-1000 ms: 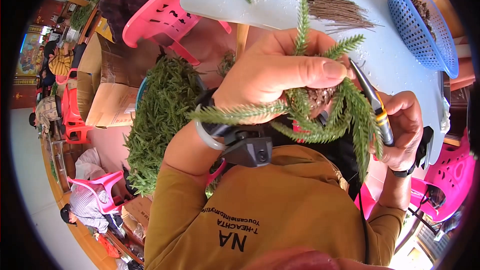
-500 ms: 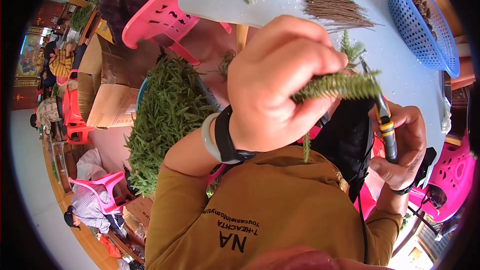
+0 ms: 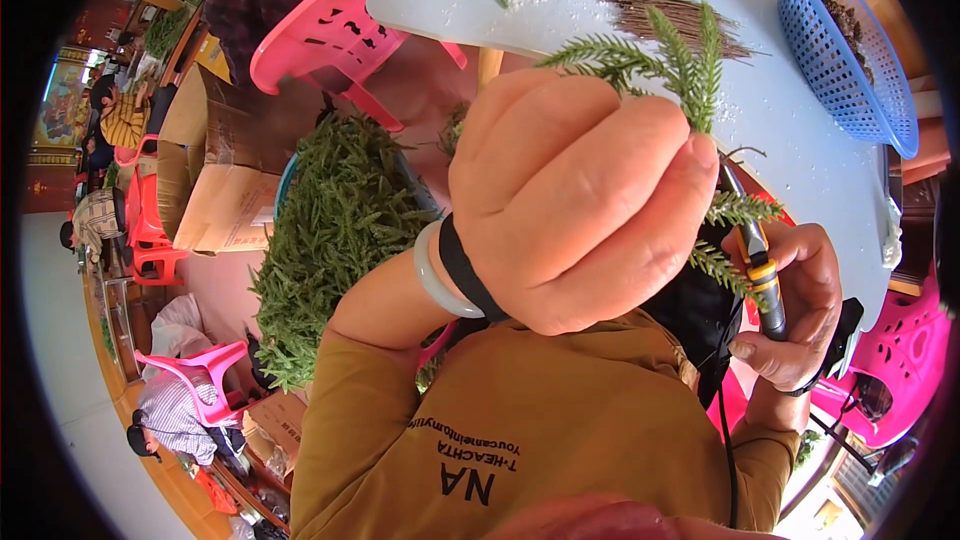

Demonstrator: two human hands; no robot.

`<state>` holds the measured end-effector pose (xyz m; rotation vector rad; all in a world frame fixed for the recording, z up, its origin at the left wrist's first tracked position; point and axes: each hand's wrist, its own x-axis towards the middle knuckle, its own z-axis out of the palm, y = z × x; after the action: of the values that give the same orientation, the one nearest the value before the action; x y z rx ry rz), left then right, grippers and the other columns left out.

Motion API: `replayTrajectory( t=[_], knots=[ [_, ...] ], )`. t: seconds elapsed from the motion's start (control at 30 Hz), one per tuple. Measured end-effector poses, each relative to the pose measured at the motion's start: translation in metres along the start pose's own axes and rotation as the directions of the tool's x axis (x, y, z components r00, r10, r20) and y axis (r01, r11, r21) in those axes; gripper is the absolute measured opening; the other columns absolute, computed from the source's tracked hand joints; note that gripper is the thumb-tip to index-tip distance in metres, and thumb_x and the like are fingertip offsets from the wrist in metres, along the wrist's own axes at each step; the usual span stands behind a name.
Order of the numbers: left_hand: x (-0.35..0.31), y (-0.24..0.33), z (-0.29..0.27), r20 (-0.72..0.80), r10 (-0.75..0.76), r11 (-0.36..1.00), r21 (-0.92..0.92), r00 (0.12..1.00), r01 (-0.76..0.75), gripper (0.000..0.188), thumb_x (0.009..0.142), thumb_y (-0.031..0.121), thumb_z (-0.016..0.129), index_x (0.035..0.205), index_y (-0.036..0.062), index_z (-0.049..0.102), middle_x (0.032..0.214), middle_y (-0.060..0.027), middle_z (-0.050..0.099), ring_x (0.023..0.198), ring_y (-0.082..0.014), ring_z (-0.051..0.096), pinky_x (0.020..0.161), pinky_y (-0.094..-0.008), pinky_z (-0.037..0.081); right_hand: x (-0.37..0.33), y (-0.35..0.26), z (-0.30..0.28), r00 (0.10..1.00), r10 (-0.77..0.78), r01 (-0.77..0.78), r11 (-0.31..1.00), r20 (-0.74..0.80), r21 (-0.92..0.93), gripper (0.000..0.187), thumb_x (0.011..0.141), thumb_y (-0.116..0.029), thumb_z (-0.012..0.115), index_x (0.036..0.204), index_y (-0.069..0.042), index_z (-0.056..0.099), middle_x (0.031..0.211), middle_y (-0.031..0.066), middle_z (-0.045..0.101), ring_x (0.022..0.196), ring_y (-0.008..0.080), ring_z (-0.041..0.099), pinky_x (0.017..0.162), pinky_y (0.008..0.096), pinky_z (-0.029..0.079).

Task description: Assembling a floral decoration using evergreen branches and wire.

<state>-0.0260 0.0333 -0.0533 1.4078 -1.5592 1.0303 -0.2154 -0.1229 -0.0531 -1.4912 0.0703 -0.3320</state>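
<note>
A: How many hands does the head view show, and what does each one hold?

B: Two hands of the person. The left hand (image 3: 575, 205) is raised close to the camera, its fingers closed tight around a green sprig (image 3: 665, 65), whose feathery tips come out above the knuckles and again below the fingertips. The right hand (image 3: 795, 305) is lower, at the right side, with the fingers wrapped around the handle of a pair of snips (image 3: 755, 260) with an orange and black grip.

A: Do the blades touch the sprig?

B: This cannot be told. The blades go up behind the left hand's fingers and are hidden there.

A: What else can be counted?

B: One blue basket (image 3: 840, 50) on the pale table (image 3: 790, 130), cut off by the picture's rim. One bundle of brown thin stems (image 3: 680, 15) lies on the table, just behind the sprig. One big heap of green sprigs (image 3: 335, 230) fills a tub below the left forearm. One cardboard box (image 3: 215, 175) stands beside this heap. Pink plastic chairs appear in at least three places, for example one chair (image 3: 330, 35) at the table's edge.

A: What is hard to make out?

B: The stem of the held sprig is fully covered by the fist. More greenery lies at the upper edge, only partly in view.
</note>
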Motion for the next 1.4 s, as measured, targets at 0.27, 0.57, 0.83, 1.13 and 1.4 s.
replayTrajectory(
  t=[0.27, 0.57, 0.83, 1.13, 1.4],
  knots=[
    [0.001, -0.002, -0.001, -0.017, 0.098, 0.988, 0.124, 0.995, -0.096, 0.033, 0.064, -0.002, 0.072, 0.095, 0.0036, 0.063, 0.096, -0.0099, 0.054, 0.073, -0.0209, 0.053, 0.058, -0.0290, 0.044, -0.006, -0.003, 0.006, 0.998, 0.033, -0.027, 0.994, -0.058, 0.102, 0.058, 0.052, -0.003, 0.079, 0.098, -0.003, 0.044, 0.109, 0.0209, 0.052, 0.101, 0.0225, 0.050, 0.091, 0.0322, 0.035],
    [0.000, 0.001, 0.003, -0.010, 0.129, 0.978, 0.165, 0.992, -0.125, 0.027, 0.064, -0.002, 0.071, 0.090, 0.0034, 0.065, 0.097, -0.0086, 0.053, 0.072, -0.0194, 0.050, 0.056, -0.0281, 0.041, -0.010, -0.025, 0.019, 0.954, 0.220, -0.194, 0.971, -0.205, 0.136, 0.059, 0.045, -0.010, 0.082, 0.092, -0.002, 0.047, 0.098, 0.0163, 0.057, 0.093, 0.0219, 0.055, 0.083, 0.0298, 0.040],
    [-0.001, 0.000, 0.022, -0.259, 0.102, 0.985, 0.161, 0.960, -0.061, 0.016, 0.053, 0.000, 0.065, 0.065, 0.0063, 0.056, 0.083, -0.0012, 0.056, 0.065, -0.0196, 0.049, 0.054, -0.0325, 0.036, -0.009, -0.026, 0.026, 0.925, 0.292, -0.252, 0.950, -0.244, 0.183, 0.058, 0.044, -0.009, 0.081, 0.091, -0.003, 0.049, 0.092, 0.0146, 0.058, 0.083, 0.0191, 0.057, 0.070, 0.0250, 0.043],
    [-0.002, -0.001, 0.012, -0.106, 0.141, 0.979, 0.160, 0.984, -0.123, 0.022, 0.058, -0.001, 0.074, 0.079, 0.0052, 0.067, 0.095, -0.0052, 0.055, 0.070, -0.0179, 0.048, 0.052, -0.0279, 0.038, -0.008, -0.027, 0.029, 0.924, 0.297, -0.246, 0.944, -0.241, 0.218, 0.055, 0.047, -0.005, 0.080, 0.091, -0.003, 0.048, 0.090, 0.0136, 0.059, 0.082, 0.0181, 0.058, 0.068, 0.0239, 0.045],
    [-0.002, -0.004, 0.012, -0.112, 0.149, 0.979, 0.155, 0.982, -0.131, 0.026, 0.057, -0.002, 0.074, 0.081, 0.0036, 0.066, 0.094, -0.0073, 0.055, 0.069, -0.0185, 0.049, 0.053, -0.0282, 0.039, -0.008, -0.025, 0.022, 0.958, 0.208, -0.193, 0.977, -0.196, 0.094, 0.051, 0.052, -0.003, 0.079, 0.091, -0.004, 0.047, 0.093, 0.0148, 0.059, 0.090, 0.0190, 0.056, 0.080, 0.0270, 0.043]
  ],
)
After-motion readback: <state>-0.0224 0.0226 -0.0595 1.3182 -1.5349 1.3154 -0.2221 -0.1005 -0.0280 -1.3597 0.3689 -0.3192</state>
